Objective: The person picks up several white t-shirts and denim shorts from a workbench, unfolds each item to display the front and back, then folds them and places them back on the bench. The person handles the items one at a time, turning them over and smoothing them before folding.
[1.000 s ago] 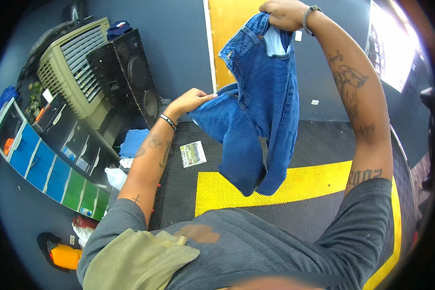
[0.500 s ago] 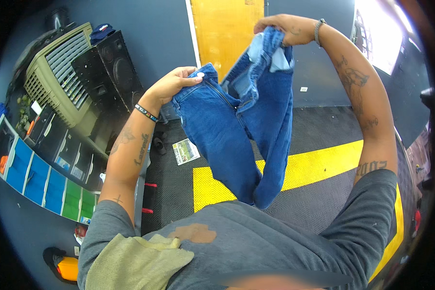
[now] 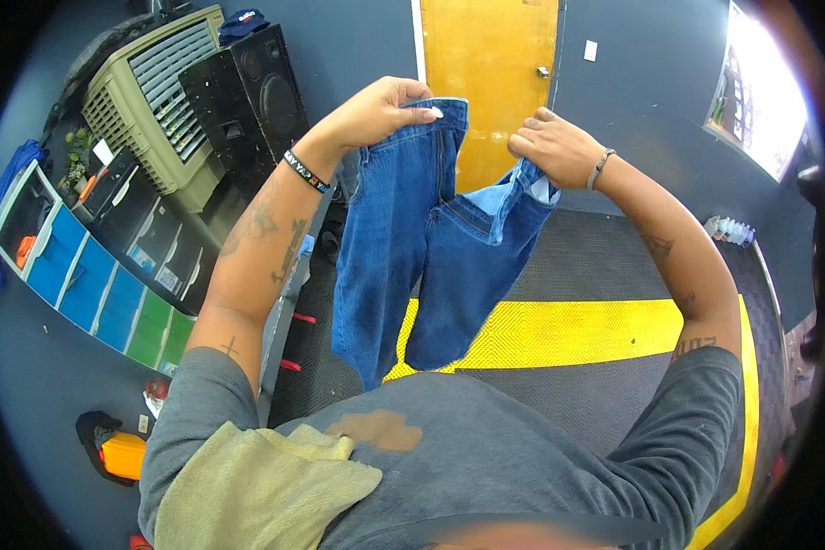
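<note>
Between the two raised hands hangs a pair of blue jeans (image 3: 412, 257), held up by the waistband in front of the person's chest, the legs dangling straight down toward the floor. The left hand (image 3: 376, 110) has its fingers clenched on one upper corner of the waistband, thumb over the top edge. The right hand (image 3: 555, 147) grips the other side, fingers curled into the denim so that a pale inner lining folds out just below the knuckles. A dark wristband (image 3: 304, 171) sits on the left wrist and a thin bracelet (image 3: 599, 168) on the right.

Beyond the fingertips stands an orange door (image 3: 490, 82) set in a dark blue wall. Below the hanging legs runs a yellow floor stripe (image 3: 577, 335) across dark matting. Out past the left hand are a black speaker (image 3: 247, 101), a beige louvred unit (image 3: 151, 101) and a shelf of blue and green bins (image 3: 101, 293). An olive cloth (image 3: 257, 486) lies on the person's shoulder.
</note>
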The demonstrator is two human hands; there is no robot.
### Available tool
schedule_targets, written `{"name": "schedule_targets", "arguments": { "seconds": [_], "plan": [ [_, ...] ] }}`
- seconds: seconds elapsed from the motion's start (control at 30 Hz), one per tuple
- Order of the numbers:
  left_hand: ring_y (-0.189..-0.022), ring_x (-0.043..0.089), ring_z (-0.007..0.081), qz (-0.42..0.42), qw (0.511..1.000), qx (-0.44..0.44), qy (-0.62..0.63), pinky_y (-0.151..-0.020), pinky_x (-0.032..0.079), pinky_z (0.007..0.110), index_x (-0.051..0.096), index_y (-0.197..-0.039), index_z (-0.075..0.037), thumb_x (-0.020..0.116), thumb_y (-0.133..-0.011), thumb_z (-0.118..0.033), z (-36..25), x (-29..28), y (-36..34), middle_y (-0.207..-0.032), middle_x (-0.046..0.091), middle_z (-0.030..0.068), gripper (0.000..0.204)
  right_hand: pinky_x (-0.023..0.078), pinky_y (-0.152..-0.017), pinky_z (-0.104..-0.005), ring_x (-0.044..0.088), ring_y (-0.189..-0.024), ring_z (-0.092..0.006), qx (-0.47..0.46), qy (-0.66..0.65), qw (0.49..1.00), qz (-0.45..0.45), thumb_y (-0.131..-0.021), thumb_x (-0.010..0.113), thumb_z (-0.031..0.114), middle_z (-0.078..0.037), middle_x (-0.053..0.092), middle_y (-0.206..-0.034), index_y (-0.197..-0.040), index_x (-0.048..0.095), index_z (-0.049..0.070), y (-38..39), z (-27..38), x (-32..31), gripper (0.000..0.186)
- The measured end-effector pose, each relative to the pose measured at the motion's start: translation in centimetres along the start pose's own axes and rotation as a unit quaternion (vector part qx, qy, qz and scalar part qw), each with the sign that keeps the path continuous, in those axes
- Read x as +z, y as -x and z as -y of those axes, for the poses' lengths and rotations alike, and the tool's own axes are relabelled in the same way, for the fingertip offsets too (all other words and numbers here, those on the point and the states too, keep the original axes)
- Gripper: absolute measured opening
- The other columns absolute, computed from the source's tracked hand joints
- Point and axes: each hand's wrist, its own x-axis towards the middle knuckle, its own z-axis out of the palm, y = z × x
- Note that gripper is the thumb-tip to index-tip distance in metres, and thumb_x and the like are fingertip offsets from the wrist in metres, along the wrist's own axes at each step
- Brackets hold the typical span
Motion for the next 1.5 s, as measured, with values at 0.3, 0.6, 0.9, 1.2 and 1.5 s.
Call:
{"name": "schedule_targets", "arguments": {
  "seconds": [0.3, 0.6, 0.9, 1.2, 1.5],
  "plan": [
    [-0.070, 0.066, 0.0041, -0.015, 0.986, -0.064, 0.156, -0.066, 0.054, 0.019, 0.070, -0.098, -0.001, 0.075, -0.100, -0.022, 0.5, -0.7, 0.4, -0.085, 0.072, 0.0003, 0.022, 0.046, -0.097, -0.0452, 0.065, -0.109, -0.0279, -0.041, -0.164, 0.981, -0.093, -0.085, 0.084, 0.039, -0.008, 0.066, -0.102, -0.117, 0.075, 0.015, 1.0, 7.0, 6.1, 0.041],
    [-0.069, 0.064, 0.0058, -0.069, 0.972, -0.096, 0.203, -0.065, 0.053, 0.021, 0.069, -0.097, -0.002, 0.070, -0.100, -0.014, 2.3, -0.9, 0.3, -0.082, 0.069, -0.0001, 0.012, 0.055, -0.089, -0.0402, 0.068, -0.099, -0.0367, 0.060, -0.465, 0.844, -0.263, -0.079, 0.054, -0.018, -0.017, 0.068, -0.105, -0.115, 0.067, 0.001, -1.9, 9.4, 4.2, 0.043],
    [-0.071, 0.068, 0.0086, -0.091, 0.951, -0.119, 0.272, -0.067, 0.057, 0.024, 0.070, -0.098, -0.001, 0.071, -0.099, -0.014, 1.4, 0.7, 0.6, -0.086, 0.072, 0.0038, 0.014, 0.054, -0.079, -0.0478, 0.071, -0.083, -0.0413, 0.138, -0.412, 0.849, -0.301, -0.097, 0.058, 0.002, -0.023, 0.073, -0.090, -0.111, 0.062, 0.002, -6.6, 8.5, -0.9, 0.015],
    [-0.064, 0.061, 0.0075, -0.131, 0.886, -0.026, 0.444, -0.060, 0.050, 0.022, 0.066, -0.090, -0.004, 0.069, -0.097, -0.009, -0.9, 7.0, -0.7, -0.079, 0.067, 0.0010, 0.009, 0.053, -0.075, -0.0513, 0.068, -0.085, -0.0469, 0.243, -0.318, 0.806, -0.435, -0.095, 0.061, 0.007, -0.027, 0.069, -0.089, -0.107, 0.061, 0.001, -6.0, 9.5, -1.0, 0.013],
    [-0.066, 0.056, 0.0038, -0.196, 0.894, 0.019, 0.401, -0.056, 0.043, 0.020, 0.065, -0.091, -0.004, 0.067, -0.100, -0.013, -2.5, 12.2, -2.8, -0.079, 0.066, 0.0003, 0.013, 0.056, -0.077, -0.0436, 0.072, -0.084, -0.0382, 0.327, -0.298, 0.727, -0.525, -0.090, 0.067, 0.005, -0.022, 0.071, -0.091, -0.102, 0.064, 0.000, -4.0, 8.9, -1.4, 0.013]
  ]
}}
